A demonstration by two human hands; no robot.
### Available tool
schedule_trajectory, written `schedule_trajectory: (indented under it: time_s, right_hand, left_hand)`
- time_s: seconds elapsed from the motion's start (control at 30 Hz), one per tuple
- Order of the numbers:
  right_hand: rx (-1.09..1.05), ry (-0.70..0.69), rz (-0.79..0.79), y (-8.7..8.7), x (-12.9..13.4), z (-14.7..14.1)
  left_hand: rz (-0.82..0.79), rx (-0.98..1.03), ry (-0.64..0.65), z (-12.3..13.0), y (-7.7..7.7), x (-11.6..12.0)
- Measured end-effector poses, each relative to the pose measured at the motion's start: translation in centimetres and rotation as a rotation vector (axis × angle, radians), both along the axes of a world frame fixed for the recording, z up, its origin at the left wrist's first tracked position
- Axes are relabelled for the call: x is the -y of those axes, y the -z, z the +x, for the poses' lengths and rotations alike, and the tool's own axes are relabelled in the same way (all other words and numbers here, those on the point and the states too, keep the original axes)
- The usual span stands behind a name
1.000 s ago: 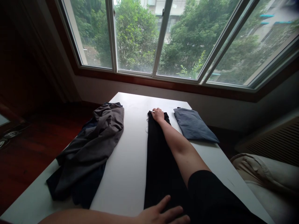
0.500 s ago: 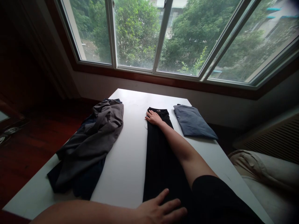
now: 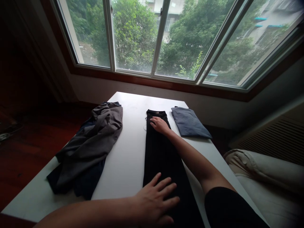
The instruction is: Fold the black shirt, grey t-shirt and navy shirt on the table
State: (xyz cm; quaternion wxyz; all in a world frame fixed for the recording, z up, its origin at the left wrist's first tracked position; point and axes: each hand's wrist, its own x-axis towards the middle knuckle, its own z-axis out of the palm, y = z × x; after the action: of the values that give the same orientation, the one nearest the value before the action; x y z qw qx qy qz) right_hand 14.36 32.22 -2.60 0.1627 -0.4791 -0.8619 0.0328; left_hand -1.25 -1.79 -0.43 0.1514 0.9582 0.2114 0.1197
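Observation:
A pair of black trousers (image 3: pixel 161 152), folded lengthwise, stretches along the white table (image 3: pixel 128 152) from its far part toward me. Near the waistband my right hand (image 3: pixel 160 124) rests on the cloth, fingers extended and holding nothing. Closer to me, my left hand (image 3: pixel 158 199) is over the lower legs with its fingers spread; it too grips nothing. A thin pale drawstring loop shows at the trousers' left edge, by the waist. The near end of the trousers runs out of the picture.
Grey and navy trousers (image 3: pixel 95 142) lie rumpled along the table's left side. A folded blue-grey garment (image 3: pixel 190 122) sits at the right edge. Beyond the table is a window (image 3: pixel 152 41); a beige cushioned seat (image 3: pixel 261 171) stands at the right.
My right hand has slid from the waistband a little toward me. My left hand has moved slightly forward, fingers spread wider. The view has shifted slightly.

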Motion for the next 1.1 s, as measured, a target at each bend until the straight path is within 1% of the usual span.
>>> schedule_trajectory:
  time_s: [0.07,0.13,0.23,0.3,0.37,0.43,0.53,0.67,0.73,0.83,0.93,1.03,1.1]
  right_hand:
    - [0.044,-0.016,-0.036,0.8,2.7,1.9]
    - [0.087,-0.021,-0.086,1.9,5.2,3.6]
    - [0.12,-0.017,-0.125,3.4,7.7,4.9]
    - [0.131,0.005,-0.128,4.1,8.3,5.0]
    - [0.141,0.027,-0.131,4.3,7.9,4.6]
    - [0.153,0.033,-0.137,4.4,7.0,4.1]
    - [0.164,0.045,-0.144,4.3,4.8,3.2]
    - [0.157,0.08,-0.146,4.3,1.7,1.7]
    - [0.155,0.089,-0.146,4.3,0.3,1.2]
    - [0.174,0.041,-0.126,4.0,-1.3,1.3]
    - [0.218,-0.013,-0.07,3.1,-2.3,2.3]
    - [0.228,0.025,-0.022,2.1,-2.0,3.1]
    - [0.206,0.022,-0.017,1.7,-0.9,3.1]
  left_hand:
    - [-0.052,0.0,-0.039,-0.2,-0.5,-0.5]
    - [-0.08,-0.008,-0.083,-0.2,-0.4,-1.1]
    - [-0.086,-0.018,-0.148,0.0,0.6,-1.7]
    - [-0.075,-0.029,-0.17,0.3,1.4,-2.0]
    - [-0.061,-0.048,-0.184,0.3,2.2,-2.4]
    - [-0.05,-0.069,-0.203,0.1,2.6,-3.0]
    - [-0.038,-0.093,-0.242,-0.7,2.6,-4.5]
    - [-0.015,-0.11,-0.304,-2.0,2.5,-7.2]
    - [0.003,-0.115,-0.31,-2.5,2.6,-8.1]
    - [0.019,-0.123,-0.229,-2.8,2.6,-8.1]
    - [0.007,-0.121,-0.095,-2.9,2.1,-6.6]
    - [-0.026,-0.095,0.016,-2.8,1.0,-5.1]
    - [-0.049,-0.071,0.079,-2.7,0.3,-4.4]
